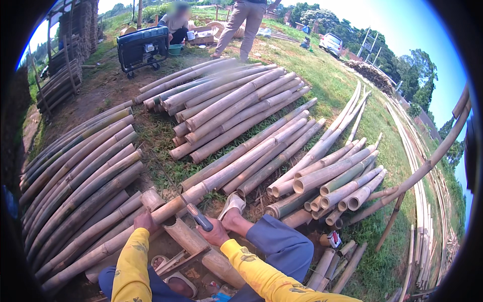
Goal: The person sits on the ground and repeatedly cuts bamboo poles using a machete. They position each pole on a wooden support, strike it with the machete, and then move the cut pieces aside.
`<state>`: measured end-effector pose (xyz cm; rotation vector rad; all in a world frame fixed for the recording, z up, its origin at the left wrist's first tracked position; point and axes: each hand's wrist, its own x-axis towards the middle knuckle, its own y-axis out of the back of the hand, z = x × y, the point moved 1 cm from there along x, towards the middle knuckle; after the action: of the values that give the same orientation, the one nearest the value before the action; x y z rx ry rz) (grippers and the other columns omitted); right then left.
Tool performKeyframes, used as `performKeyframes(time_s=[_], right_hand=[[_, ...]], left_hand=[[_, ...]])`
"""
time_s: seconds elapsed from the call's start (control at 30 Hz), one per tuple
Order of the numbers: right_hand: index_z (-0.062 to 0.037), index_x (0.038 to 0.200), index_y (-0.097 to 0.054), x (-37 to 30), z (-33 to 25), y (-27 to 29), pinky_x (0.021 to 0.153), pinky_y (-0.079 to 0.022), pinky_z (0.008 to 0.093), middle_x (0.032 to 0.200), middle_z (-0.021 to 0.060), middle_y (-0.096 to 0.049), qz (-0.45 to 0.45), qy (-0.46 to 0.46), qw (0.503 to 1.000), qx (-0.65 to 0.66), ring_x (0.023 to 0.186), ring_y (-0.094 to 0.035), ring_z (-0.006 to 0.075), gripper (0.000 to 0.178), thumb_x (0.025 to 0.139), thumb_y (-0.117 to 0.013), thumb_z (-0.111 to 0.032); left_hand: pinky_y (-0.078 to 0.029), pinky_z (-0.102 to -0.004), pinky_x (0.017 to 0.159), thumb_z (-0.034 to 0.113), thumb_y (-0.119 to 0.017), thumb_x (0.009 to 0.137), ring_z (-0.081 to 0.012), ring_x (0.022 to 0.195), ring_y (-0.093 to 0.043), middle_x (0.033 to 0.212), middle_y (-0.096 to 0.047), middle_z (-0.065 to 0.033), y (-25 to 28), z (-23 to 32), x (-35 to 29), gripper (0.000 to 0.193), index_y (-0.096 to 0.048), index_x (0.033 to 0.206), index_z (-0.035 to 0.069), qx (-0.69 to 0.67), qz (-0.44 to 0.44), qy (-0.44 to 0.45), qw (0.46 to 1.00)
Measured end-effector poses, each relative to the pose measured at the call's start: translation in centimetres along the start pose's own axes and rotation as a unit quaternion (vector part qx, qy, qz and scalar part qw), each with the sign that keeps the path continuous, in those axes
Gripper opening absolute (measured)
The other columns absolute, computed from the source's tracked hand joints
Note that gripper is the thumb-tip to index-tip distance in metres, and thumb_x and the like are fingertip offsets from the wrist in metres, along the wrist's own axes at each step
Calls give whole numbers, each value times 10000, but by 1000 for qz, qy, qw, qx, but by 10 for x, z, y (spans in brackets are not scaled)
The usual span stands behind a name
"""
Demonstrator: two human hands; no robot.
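A long bamboo pole [168, 210] runs slantwise in front of me, from lower left to upper right. My left hand [144, 222] is closed on the pole, its fingers partly hidden. Closed round a dark handle, my right hand [215, 233] holds what looks like a hand saw [200, 218]. Its thin blade, seen nearly edge-on, lies across the pole and points away from me. Below the pole, a thick bamboo piece [184, 237] slopes toward my legs. A short bamboo end [151, 199] stands just beyond my left hand.
Bamboo poles lie stacked at left [85, 166], ahead [236, 100] and right [342, 176]. A curved wooden pole [427, 163] rises at right. Beyond stand a generator [143, 48], a crouching person [176, 25] and a standing person [244, 25]. A sandalled foot [233, 209] is near my right hand.
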<state>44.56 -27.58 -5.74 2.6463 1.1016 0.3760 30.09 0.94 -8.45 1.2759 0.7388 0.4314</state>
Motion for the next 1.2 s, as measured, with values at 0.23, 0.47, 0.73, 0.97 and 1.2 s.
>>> performKeyframes(time_s=[0.23,0.47,0.73,0.97,1.2], right_hand=[[-35,1105,-691,0,-8,-1,685,-528,445,798,222,-674,-2,-11,1000,-4,718,-667,394,303,877,-768,-220],[-20,941,-635,1,-10,0,664,-489,421,736,145,-610,5,-10,1000,-20,652,-565,264,242,889,-759,-222],[-20,902,-603,-1,-3,0,636,-467,424,708,146,-585,12,15,1000,-4,628,-529,271,249,888,-752,-219],[-14,992,-657,1,-16,2,663,-501,397,750,156,-639,-2,-7,1000,-1,642,-564,256,247,902,-757,-222],[-22,1087,-686,2,-4,-1,675,-520,428,777,209,-650,-11,-25,1000,0,669,-622,348,297,875,-773,-211]], left_hand=[[-579,-447,967,469,-877,681,-354,1067,-734,1146,-742,-205,-7,-10,7,750,-643,1222,4,10,7,-10,1000],[-572,-449,984,456,-907,662,-366,1103,-718,1206,-727,-219,-13,-11,11,837,-625,1287,-23,-7,-13,10,1000],[-565,-440,991,461,-937,648,-351,1135,-707,1221,-722,-219,-9,-3,7,1026,-516,1435,-46,8,-15,-1,1000],[-578,-451,972,500,-876,675,-347,1095,-726,1178,-738,-196,-5,-8,5,777,-649,1231,7,22,12,-15,1000],[-594,-439,938,508,-853,678,-341,1051,-741,1160,-747,-182,-6,-8,4,766,-655,1219,3,17,15,-4,1000]])
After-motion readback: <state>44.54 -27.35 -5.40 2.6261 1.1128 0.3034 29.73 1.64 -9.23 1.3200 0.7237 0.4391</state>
